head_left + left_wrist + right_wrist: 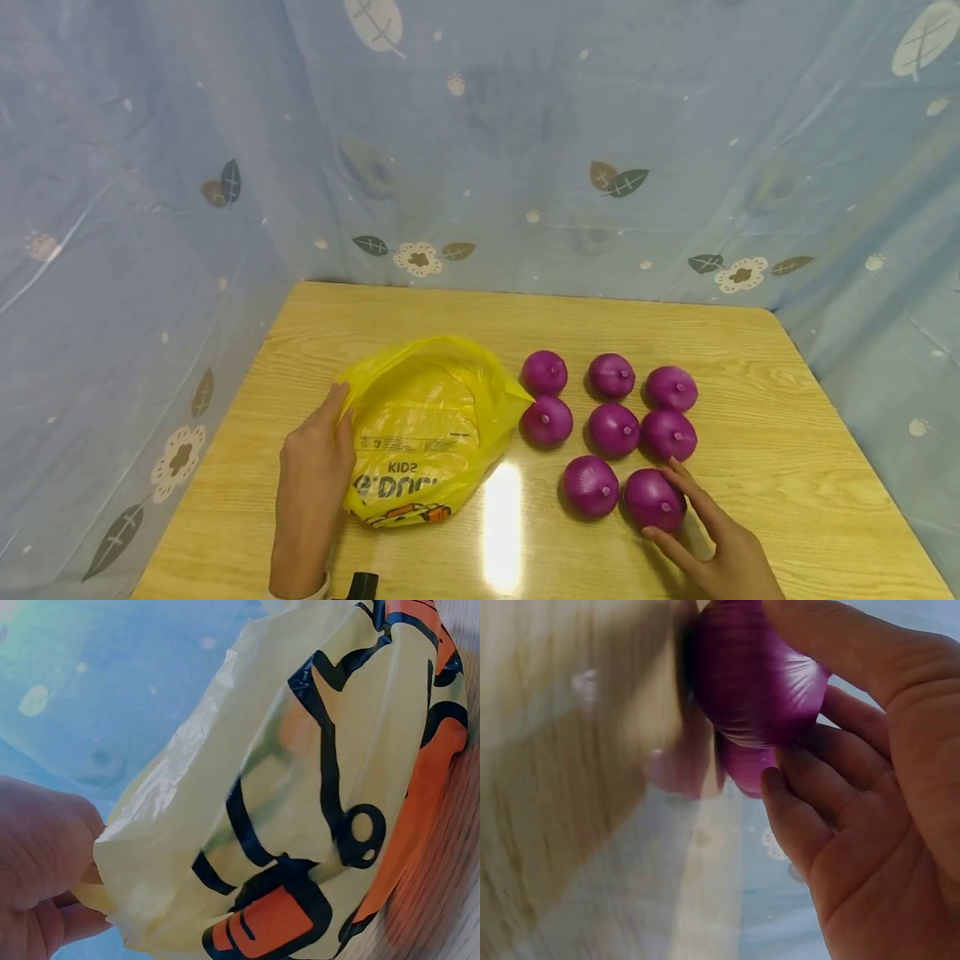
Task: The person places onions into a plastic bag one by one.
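My left hand (pixel 311 467) pinches the left rim of a yellow plastic bag (pixel 420 450) with dark lettering, its mouth spread wide. Up close in the left wrist view, the bag's side (pixel 187 832) carries black and orange print, and the fingers go in behind its edge. At the front right, my right hand (pixel 716 542) has thumb and fingers around a purple onion (pixel 654 500), the nearest of several alike. In the right wrist view the thumb lies over this glossy, ridged onion (pixel 757 675) and the other fingers curl beneath it.
Other purple onions stand in loose rows, such as one front-row onion (pixel 590 487) and a back-row onion (pixel 543 372) close to the bag's right corner. They rest on a wooden table (pixel 787 433). Blue patterned curtains (pixel 525 150) hang around the table's back and sides.
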`<state>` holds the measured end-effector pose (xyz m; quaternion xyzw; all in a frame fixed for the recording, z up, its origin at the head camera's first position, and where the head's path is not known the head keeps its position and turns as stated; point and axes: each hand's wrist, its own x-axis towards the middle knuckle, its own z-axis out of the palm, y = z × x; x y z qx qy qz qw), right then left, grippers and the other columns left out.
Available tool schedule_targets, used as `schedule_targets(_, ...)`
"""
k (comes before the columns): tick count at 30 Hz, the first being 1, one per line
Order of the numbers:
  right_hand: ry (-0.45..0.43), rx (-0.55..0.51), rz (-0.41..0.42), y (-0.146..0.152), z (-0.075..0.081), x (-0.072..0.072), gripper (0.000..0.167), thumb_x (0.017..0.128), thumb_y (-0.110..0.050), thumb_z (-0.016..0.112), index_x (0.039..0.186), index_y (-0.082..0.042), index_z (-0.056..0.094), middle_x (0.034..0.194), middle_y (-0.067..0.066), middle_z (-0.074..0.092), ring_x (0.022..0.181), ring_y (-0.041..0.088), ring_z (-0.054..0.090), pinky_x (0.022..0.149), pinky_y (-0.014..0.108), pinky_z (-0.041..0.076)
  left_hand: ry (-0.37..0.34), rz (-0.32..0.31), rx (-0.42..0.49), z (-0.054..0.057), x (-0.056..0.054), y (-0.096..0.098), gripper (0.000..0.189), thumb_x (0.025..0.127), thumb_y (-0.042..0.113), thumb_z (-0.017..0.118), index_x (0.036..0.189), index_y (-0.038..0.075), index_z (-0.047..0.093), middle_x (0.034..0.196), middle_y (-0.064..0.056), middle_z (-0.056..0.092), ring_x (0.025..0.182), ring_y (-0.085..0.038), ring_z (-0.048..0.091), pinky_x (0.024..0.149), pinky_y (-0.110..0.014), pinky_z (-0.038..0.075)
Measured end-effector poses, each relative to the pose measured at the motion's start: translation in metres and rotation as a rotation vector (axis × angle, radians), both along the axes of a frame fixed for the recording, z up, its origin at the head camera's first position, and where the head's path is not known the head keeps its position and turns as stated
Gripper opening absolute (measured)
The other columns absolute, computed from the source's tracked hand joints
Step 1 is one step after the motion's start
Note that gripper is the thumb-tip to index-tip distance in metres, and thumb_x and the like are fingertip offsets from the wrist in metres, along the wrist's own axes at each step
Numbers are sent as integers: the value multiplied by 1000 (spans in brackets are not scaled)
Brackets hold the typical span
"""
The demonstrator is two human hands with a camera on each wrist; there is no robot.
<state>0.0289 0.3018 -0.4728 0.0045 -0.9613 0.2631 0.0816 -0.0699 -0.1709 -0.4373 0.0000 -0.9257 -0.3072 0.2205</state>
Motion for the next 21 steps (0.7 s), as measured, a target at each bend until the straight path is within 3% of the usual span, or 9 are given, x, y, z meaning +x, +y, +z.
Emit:
schedule_targets(1,-9,3,-2,0,-1,0,81,83,-47,90,155,-37,53,160,0,52,130,2,49,87,36,60,5,1,-2,0,0,0,40,103,-3,63,144,-2,62,141,-27,62,117,-49,66,84,-61,59)
schedule_targets(5,0,-55,11,-1,-5,0,82,84,-42,91,156,-31,53,155,8,58,128,-5,49,93,19,55,2,16,3,1,0,0,39,103,-5,60,143,-2,64,137,-27,66,111,-49,69,79,-60,61)
schedule_targets(8,56,-95,24,-2,-8,-1,83,80,-32,95,152,-21,57,145,12,66,122,-16,45,93,-2,38,-3,22,9,1,0,0,39,104,-5,59,142,-1,64,134,-29,67,108,-49,71,77,-59,61)
schedule_targets(11,102,-96,25,-3,-6,-1,82,76,-26,98,148,-15,60,137,14,71,118,-14,49,91,-3,37,1,19,5,1,0,0,38,104,-6,58,142,-2,65,130,-30,69,99,-49,73,71,-56,62)
schedule_targets(16,91,-104,1,-6,10,-1,78,79,-28,96,147,-15,61,133,15,72,115,-9,54,89,-3,39,10,20,-1,2,0,0,38,103,-6,58,140,-3,65,126,-31,70,92,-47,75,66,-54,61)
schedule_targets(18,80,-102,-11,-7,19,-2,78,81,-32,95,149,-18,61,133,16,72,115,-7,55,88,-3,39,10,21,-1,2,0,-1,38,103,-7,58,140,-3,66,126,-32,70,96,-49,74,68,-56,61)
schedule_targets(21,82,-84,-16,-10,33,-6,77,82,-35,94,150,-21,61,132,17,73,116,4,61,87,-3,38,10,24,-1,2,-1,-1,39,102,-7,58,140,-3,66,126,-32,70,96,-49,74,69,-56,61)
